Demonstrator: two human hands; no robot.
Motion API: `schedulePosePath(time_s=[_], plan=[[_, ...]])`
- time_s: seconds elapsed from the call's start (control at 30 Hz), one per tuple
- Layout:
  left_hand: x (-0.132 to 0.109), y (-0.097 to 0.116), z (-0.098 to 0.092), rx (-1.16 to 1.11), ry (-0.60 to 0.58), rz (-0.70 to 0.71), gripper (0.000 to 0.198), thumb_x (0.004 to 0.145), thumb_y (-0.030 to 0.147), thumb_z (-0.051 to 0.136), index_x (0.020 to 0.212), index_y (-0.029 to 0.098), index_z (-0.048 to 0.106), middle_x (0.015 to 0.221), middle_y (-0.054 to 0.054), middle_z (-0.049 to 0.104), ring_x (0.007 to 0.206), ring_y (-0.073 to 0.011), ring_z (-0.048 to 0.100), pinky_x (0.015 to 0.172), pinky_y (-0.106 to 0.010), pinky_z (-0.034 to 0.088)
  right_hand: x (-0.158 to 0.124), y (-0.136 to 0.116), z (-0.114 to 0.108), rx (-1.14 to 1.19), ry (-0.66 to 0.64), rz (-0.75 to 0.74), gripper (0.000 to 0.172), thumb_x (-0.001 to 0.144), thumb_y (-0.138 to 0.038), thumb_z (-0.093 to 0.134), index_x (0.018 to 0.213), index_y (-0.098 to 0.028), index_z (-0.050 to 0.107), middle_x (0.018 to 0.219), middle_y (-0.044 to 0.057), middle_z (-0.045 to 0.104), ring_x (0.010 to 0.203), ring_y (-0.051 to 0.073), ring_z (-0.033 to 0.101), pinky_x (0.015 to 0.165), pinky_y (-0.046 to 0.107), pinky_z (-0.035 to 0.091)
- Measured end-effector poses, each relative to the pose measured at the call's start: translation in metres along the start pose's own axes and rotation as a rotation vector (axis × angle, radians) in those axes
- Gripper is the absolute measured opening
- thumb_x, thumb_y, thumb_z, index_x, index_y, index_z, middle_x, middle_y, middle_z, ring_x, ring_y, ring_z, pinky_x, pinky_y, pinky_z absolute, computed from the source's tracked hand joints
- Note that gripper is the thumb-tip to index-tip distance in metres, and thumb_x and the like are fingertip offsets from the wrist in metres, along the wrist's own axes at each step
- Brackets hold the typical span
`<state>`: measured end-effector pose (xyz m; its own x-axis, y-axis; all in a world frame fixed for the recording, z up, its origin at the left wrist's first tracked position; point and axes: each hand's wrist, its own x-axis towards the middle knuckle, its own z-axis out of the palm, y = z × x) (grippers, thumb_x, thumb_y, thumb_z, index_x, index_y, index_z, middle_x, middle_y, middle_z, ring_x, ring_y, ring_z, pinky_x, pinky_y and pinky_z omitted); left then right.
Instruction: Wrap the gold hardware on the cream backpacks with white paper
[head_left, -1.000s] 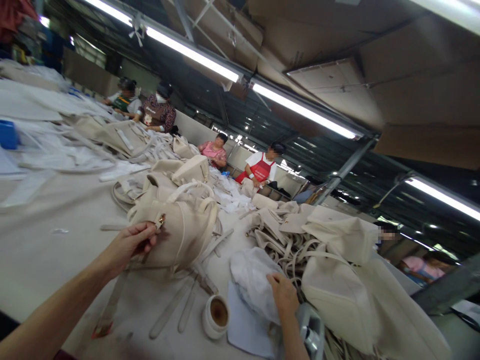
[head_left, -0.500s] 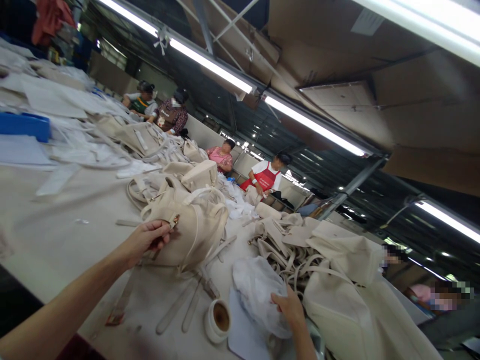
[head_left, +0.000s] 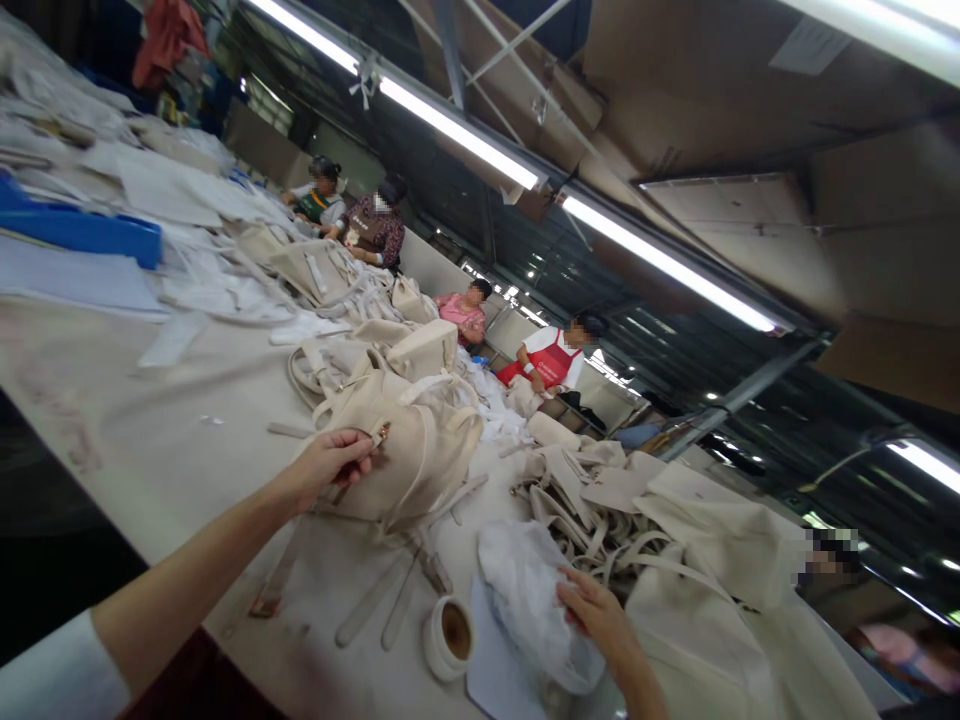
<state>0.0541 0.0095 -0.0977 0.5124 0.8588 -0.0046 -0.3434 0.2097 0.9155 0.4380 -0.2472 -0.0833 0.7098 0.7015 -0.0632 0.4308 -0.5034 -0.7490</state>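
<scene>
My left hand point(head_left: 337, 463) pinches a beige strap end with a small copper-coloured buckle point(head_left: 383, 434), held up in front of a beige handbag point(head_left: 409, 470) on the table. Its fingers are closed on the strap. At the lower right, my right hand point(head_left: 598, 608) has its fingers stretched out at the edge of a crumpled, clear plastic bag point(head_left: 517, 585); nothing shows gripped in them. A white tub point(head_left: 433, 640) with brown contents stands left of the plastic. Loose beige straps point(head_left: 373, 602) lie below the handbag.
Beige bags and straps point(head_left: 585, 510) are heaped on the right, with a large beige bag point(head_left: 690, 620) nearest. More bags point(head_left: 322, 272) and a blue tray point(head_left: 82, 222) are farther left on the table point(head_left: 150, 430). Several co-workers sit along the far side, one in a red apron point(head_left: 551, 362).
The whole view has shifted, so things appear farther right. My left hand still holds the strap end. My right hand's fingers look more stretched out beside the plastic.
</scene>
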Motion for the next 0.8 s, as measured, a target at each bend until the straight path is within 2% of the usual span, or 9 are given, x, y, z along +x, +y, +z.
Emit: schedulePosePath(time_s=[0.1, 0.17, 0.27, 0.4, 0.5, 0.57, 0.67, 0.73, 0.8], plan=[[-0.002, 0.000, 0.003, -0.017, -0.030, -0.009, 0.043, 0.060, 0.052, 0.080, 0.074, 0.015, 0.061, 0.059, 0.000, 0.064, 0.046, -0.0077, 0.049, 0.043, -0.017, 0.029, -0.021, -0.038, 0.023, 0.223, -0.017, -0.133, 0.041, 0.066, -0.053, 0.075, 0.088, -0.020, 0.071, 0.075, 0.000, 0.069, 0.069, 0.016, 0.060, 0.063, 0.024, 0.047], [-0.003, 0.001, 0.005, -0.026, -0.037, -0.013, 0.040, 0.062, 0.050, 0.078, 0.073, 0.016, 0.058, 0.062, -0.002, 0.066, 0.047, -0.0085, 0.052, 0.043, -0.017, 0.029, -0.039, -0.067, 0.048, 0.332, -0.105, -0.180, 0.036, 0.066, -0.052, 0.078, 0.083, -0.020, 0.070, 0.078, 0.000, 0.068, 0.072, 0.016, 0.060, 0.068, 0.025, 0.049], [-0.005, 0.004, 0.006, -0.022, -0.021, -0.030, 0.035, 0.066, 0.045, 0.075, 0.075, 0.017, 0.056, 0.066, -0.004, 0.070, 0.050, -0.0106, 0.058, 0.043, -0.018, 0.031, -0.060, -0.107, 0.095, 0.445, -0.257, -0.212, 0.035, 0.064, -0.049, 0.083, 0.079, -0.020, 0.069, 0.076, -0.001, 0.066, 0.070, 0.015, 0.058, 0.066, 0.024, 0.050], [-0.007, 0.006, 0.006, -0.001, 0.001, -0.050, 0.028, 0.067, 0.039, 0.073, 0.076, 0.017, 0.056, 0.065, -0.003, 0.069, 0.051, -0.0117, 0.060, 0.044, -0.018, 0.032, -0.067, -0.145, 0.162, 0.607, -0.271, -0.171, 0.045, 0.056, -0.049, 0.087, 0.083, -0.019, 0.067, 0.072, -0.002, 0.065, 0.062, 0.013, 0.058, 0.058, 0.023, 0.050], [-0.008, 0.005, 0.004, 0.013, 0.031, -0.063, 0.025, 0.063, 0.036, 0.072, 0.072, 0.018, 0.057, 0.063, -0.002, 0.067, 0.052, -0.0121, 0.058, 0.044, -0.019, 0.030, -0.062, -0.163, 0.205, 0.639, -0.288, -0.158, 0.059, 0.052, -0.048, 0.087, 0.098, -0.018, 0.065, 0.080, 0.002, 0.072, 0.069, 0.019, 0.067, 0.061, 0.027, 0.055], [-0.007, 0.004, 0.003, 0.018, 0.058, -0.064, 0.023, 0.059, 0.033, 0.071, 0.069, 0.018, 0.058, 0.061, -0.001, 0.064, 0.052, -0.0116, 0.055, 0.044, -0.020, 0.030, -0.062, -0.171, 0.225, 0.606, -0.263, -0.222, 0.058, 0.055, -0.049, 0.085, 0.099, -0.017, 0.064, 0.083, 0.005, 0.075, 0.073, 0.022, 0.070, 0.065, 0.030, 0.057], [-0.006, 0.006, 0.000, 0.022, 0.090, -0.065, 0.016, 0.055, 0.028, 0.069, 0.063, 0.017, 0.060, 0.059, 0.001, 0.060, 0.052, -0.0104, 0.049, 0.044, -0.020, 0.029, -0.073, -0.176, 0.244, 0.450, -0.250, -0.396, 0.044, 0.064, -0.049, 0.077, 0.093, -0.018, 0.066, 0.083, 0.008, 0.076, 0.074, 0.024, 0.071, 0.067, 0.031, 0.057], [-0.005, 0.008, -0.001, 0.021, 0.084, -0.079, 0.012, 0.053, 0.024, 0.067, 0.060, 0.016, 0.062, 0.059, 0.000, 0.061, 0.053, -0.0111, 0.048, 0.043, -0.021, 0.029, -0.083, -0.175, 0.252, 0.312, -0.306, -0.511, 0.036, 0.072, -0.046, 0.070, 0.096, -0.019, 0.069, 0.081, 0.008, 0.077, 0.072, 0.024, 0.072, 0.067, 0.030, 0.057], [-0.004, 0.010, -0.001, 0.015, 0.074, -0.092, 0.009, 0.052, 0.022, 0.065, 0.057, 0.015, 0.063, 0.060, -0.002, 0.062, 0.055, -0.0123, 0.049, 0.044, -0.022, 0.029, -0.087, -0.173, 0.257, 0.216, -0.325, -0.547, 0.035, 0.075, -0.043, 0.066, 0.101, -0.019, 0.071, 0.075, 0.007, 0.076, 0.066, 0.023, 0.072, 0.062, 0.029, 0.055]])
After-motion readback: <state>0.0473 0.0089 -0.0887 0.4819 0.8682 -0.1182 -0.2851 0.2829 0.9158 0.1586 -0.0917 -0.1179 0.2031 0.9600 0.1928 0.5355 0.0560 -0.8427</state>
